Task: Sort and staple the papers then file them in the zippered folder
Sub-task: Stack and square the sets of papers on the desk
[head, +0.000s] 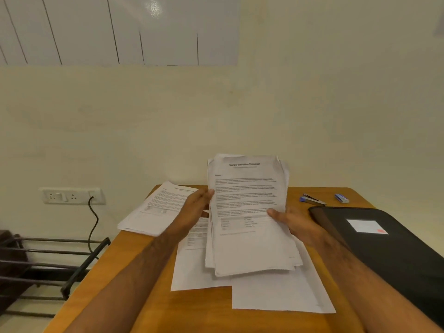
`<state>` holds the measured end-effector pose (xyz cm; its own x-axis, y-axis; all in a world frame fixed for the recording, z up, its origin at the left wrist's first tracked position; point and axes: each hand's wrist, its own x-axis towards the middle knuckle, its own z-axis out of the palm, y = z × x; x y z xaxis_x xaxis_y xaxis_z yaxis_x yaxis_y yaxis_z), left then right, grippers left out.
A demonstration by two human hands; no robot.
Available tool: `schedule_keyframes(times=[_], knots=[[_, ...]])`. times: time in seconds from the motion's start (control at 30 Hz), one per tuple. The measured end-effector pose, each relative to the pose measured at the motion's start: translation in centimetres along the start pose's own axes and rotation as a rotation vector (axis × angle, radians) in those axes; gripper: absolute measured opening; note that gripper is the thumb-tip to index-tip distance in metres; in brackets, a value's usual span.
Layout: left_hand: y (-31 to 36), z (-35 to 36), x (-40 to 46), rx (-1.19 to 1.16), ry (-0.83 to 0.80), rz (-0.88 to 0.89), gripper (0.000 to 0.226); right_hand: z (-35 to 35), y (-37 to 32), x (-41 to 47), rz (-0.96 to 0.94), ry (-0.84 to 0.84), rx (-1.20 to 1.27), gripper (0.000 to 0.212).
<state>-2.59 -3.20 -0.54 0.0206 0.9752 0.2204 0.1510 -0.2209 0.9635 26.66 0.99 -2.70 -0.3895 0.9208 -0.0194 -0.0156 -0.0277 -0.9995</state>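
Note:
I hold a stack of printed papers [247, 212] upright over the wooden table [149, 306]. My right hand [295, 224] grips its right edge, thumb across the front sheet. My left hand [194, 210] touches the stack's left edge with fingers fairly straight. Under the stack lie loose sheets [276, 292], and another pile of printed sheets [158, 207] rests at the table's far left corner. The black zippered folder [389, 248] lies shut on the right. A blue stapler [312, 199] sits behind the folder.
A small blue staple box [341, 197] lies near the table's far right edge. The cream wall stands just behind the table, with a socket plate [72, 195] and a black cable at the left. A dark metal rack [48, 263] stands left of the table.

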Motion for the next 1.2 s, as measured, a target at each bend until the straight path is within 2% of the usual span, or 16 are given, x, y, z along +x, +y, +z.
schedule_keyframes(times=[0.1,0.23,0.37,0.47,0.6,0.73,0.8,0.9,0.97,1.03,1.07,1.1,1.17,1.2], knots=[[-0.5,1.0,-0.3,-0.070,0.042,-0.009,0.026,0.0,0.5,-0.2,-0.074,0.044,-0.057,0.036],[-1.9,2.1,-1.0,-0.178,0.152,-0.031,0.025,0.3,2.0,0.0,-0.185,0.323,-0.051,0.049],[-3.1,2.8,-1.6,-0.247,0.163,-0.017,0.038,0.6,3.0,0.0,-0.213,0.299,0.009,0.044],[-4.1,3.0,-2.1,-0.270,0.165,-0.019,0.043,0.7,3.4,-0.2,-0.224,0.358,0.039,0.039],[-5.7,3.2,-2.6,-0.234,0.215,-0.035,0.039,0.1,4.4,-0.3,-0.135,0.453,0.024,0.027],[-7.1,2.6,-2.8,-0.284,0.219,-0.088,0.041,-0.9,5.0,-0.5,-0.061,0.409,-0.086,0.027],[-7.5,2.2,-2.8,-0.299,0.211,-0.103,0.039,-1.2,5.0,-0.8,-0.057,0.401,-0.183,0.029],[-8.0,2.2,-2.8,-0.302,0.195,-0.112,0.040,-0.6,4.9,-0.6,-0.002,0.425,-0.426,0.052],[-8.0,2.4,-2.9,-0.290,0.194,-0.108,0.038,0.5,5.1,-0.3,-0.006,0.556,-0.790,0.071],[-8.1,2.4,-2.8,-0.283,0.198,-0.114,0.036,2.4,5.1,-0.1,-0.172,0.620,-1.181,0.077],[-8.2,2.4,-2.8,-0.277,0.197,-0.116,0.035,3.6,5.0,0.2,-0.259,0.555,-1.245,0.074],[-8.2,2.4,-2.8,-0.271,0.196,-0.117,0.035,4.9,4.8,0.6,-0.304,0.430,-1.193,0.070],[-8.2,2.5,-2.8,-0.257,0.191,-0.117,0.033,7.9,4.8,1.4,-0.291,0.207,-0.963,0.060],[-8.2,2.5,-2.9,-0.251,0.189,-0.115,0.032,9.1,5.0,1.8,-0.271,0.150,-0.885,0.057]])
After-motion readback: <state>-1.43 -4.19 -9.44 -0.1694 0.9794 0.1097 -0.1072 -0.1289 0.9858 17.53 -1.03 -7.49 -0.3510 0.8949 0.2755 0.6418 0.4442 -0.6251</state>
